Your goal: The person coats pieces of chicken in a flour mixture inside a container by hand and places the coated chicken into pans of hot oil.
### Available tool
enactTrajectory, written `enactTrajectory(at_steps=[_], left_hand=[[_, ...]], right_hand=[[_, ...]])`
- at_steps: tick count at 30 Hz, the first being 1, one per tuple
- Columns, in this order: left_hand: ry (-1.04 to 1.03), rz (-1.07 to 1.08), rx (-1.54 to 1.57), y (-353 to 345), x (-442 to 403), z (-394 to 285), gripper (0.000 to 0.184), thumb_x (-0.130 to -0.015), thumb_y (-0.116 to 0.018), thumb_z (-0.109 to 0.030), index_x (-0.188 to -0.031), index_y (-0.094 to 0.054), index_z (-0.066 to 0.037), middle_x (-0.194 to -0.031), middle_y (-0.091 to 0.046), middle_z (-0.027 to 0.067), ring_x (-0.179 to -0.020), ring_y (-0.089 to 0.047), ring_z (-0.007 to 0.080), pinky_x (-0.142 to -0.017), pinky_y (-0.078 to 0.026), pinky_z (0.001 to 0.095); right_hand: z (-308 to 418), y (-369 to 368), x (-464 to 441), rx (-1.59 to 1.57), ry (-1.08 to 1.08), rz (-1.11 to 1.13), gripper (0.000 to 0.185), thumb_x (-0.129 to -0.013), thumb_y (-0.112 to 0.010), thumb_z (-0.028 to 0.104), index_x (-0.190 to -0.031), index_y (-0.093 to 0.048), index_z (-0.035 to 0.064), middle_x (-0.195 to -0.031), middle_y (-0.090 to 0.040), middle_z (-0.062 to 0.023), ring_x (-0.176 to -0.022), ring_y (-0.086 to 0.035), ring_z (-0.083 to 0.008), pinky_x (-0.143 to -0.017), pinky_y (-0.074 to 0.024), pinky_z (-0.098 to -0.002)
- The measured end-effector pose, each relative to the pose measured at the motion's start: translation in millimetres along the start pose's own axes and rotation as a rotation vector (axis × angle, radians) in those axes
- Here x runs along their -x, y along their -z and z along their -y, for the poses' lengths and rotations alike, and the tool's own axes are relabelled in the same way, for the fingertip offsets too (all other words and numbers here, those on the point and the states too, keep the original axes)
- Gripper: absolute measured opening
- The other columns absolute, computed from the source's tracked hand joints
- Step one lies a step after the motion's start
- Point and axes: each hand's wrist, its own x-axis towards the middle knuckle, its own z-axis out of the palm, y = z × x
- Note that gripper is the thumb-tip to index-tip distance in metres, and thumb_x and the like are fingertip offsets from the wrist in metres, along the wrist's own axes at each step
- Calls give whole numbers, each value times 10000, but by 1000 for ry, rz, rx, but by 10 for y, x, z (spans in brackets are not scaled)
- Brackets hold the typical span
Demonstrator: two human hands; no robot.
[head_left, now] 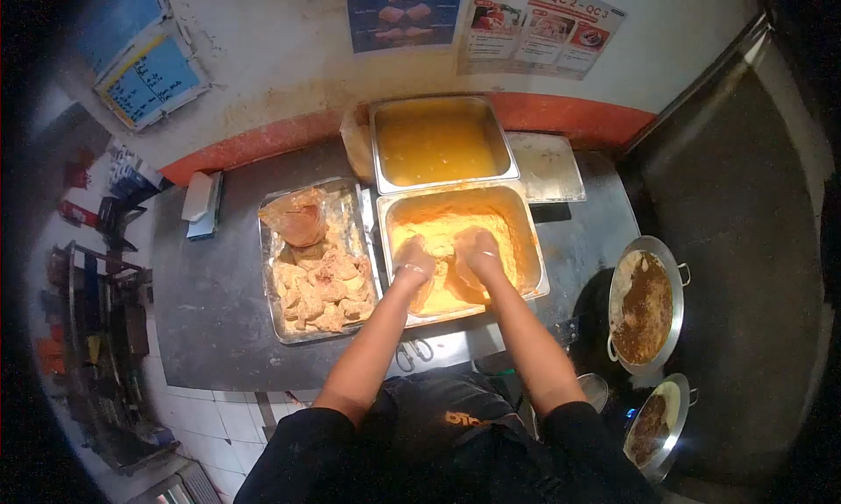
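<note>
Both my hands are down in a steel pan (541, 281) of orange-yellow breading flour (512, 232). My left hand (413, 259) is at the pan's left-middle and my right hand (479, 252) just right of it, a small gap of flour between them. Both seem to wear thin clear plastic gloves. Flour hides the fingers, so whether they grip anything does not show. Left of the pan, a metal tray (279, 327) bears several flour-coated chicken pieces (322, 287) and a clear plastic bag (300, 219) with reddish contents.
Behind the flour pan stands a steel pan of yellow-orange liquid (438, 140). A flat metal lid (545, 167) lies to its right. Two wide pans, an upper one (648, 307) and a lower one (653, 425), hold dark, foamy oil at the right. Scissors (414, 355) lie near the table's front edge.
</note>
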Motion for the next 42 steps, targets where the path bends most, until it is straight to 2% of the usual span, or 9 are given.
enactTrajectory(at_steps=[5, 7, 10, 11, 18, 23, 29, 37, 42], left_hand=[[38, -139, 196, 113, 62, -65, 525, -753, -499, -53, -1273, -495, 16, -1221, -545, 263, -1164, -517, 366, -993, -403, 394], [25, -212, 244, 48, 33, -22, 518, -750, -502, -46, -1263, -502, 26, -1215, -546, 269, -1162, -516, 370, -991, -403, 394], [-24, -195, 280, 96, -30, -46, 525, -736, -520, -47, -1254, -506, 35, -1195, -548, 283, -1145, -524, 377, -983, -408, 390], [-28, -212, 262, 64, -33, -19, 532, -732, -527, -49, -1257, -503, 34, -1168, -560, 279, -1122, -536, 378, -969, -419, 385], [-96, -292, 205, -27, -42, 45, 512, -722, -550, -72, -1225, -525, 17, -1094, -587, 255, -1074, -557, 372, -951, -438, 371], [-44, -198, 256, 90, -70, -32, 514, -718, -530, -62, -1226, -524, 16, -1152, -561, 267, -1130, -523, 368, -989, -406, 386], [-71, -173, 237, 94, -27, -9, 477, -720, -503, -42, -1190, -546, 33, -1160, -568, 263, -1127, -528, 379, -1002, -397, 388], [-125, -155, 227, 198, 40, -88, 439, -715, -549, -47, -1148, -566, 25, -1079, -609, 214, -1034, -579, 338, -927, -449, 368], [-89, -199, 235, 183, 112, -113, 392, -696, -564, -40, -1082, -582, 26, -986, -623, 217, -942, -606, 342, -838, -479, 382]], right_hand=[[417, 357, 152, -255, -90, 53, 253, -723, -711, 166, -915, -638, 17, -915, -663, -160, -898, -631, -311, -780, -492, -397], [-40, 51, 206, 228, 392, -276, 230, -727, -702, 153, -904, -638, 21, -908, -666, -148, -889, -639, -289, -742, -502, -372], [-302, 5, 44, 356, 334, -61, 217, -721, -684, 123, -915, -645, 34, -874, -660, -139, -851, -639, -280, -721, -504, -359], [403, 363, 201, -248, -56, -79, 181, -712, -654, 98, -883, -645, 41, -827, -642, -134, -807, -632, -282, -710, -502, -362], [170, 504, -99, 14, 245, -151, 181, -695, -635, 85, -868, -641, 31, -815, -640, -142, -760, -624, -271, -659, -495, -366], [411, 771, -126, 162, -76, 30, 205, -708, -643, 119, -901, -654, 51, -852, -650, -146, -796, -626, -278, -726, -500, -373], [-182, 578, 65, 280, 214, -212, 128, -854, -525, 93, -925, -623, 55, -982, -645, -105, -857, -620, -225, -757, -511, -339], [-444, 532, 169, 447, -100, 76, 220, -767, -628, 125, -971, -630, 44, -952, -651, -154, -921, -626, -293, -794, -499, -382], [-648, 525, 231, 133, -39, -114, 231, -739, -649, 89, -961, -628, 28, -933, -648, -163, -889, -627, -296, -781, -496, -392]])
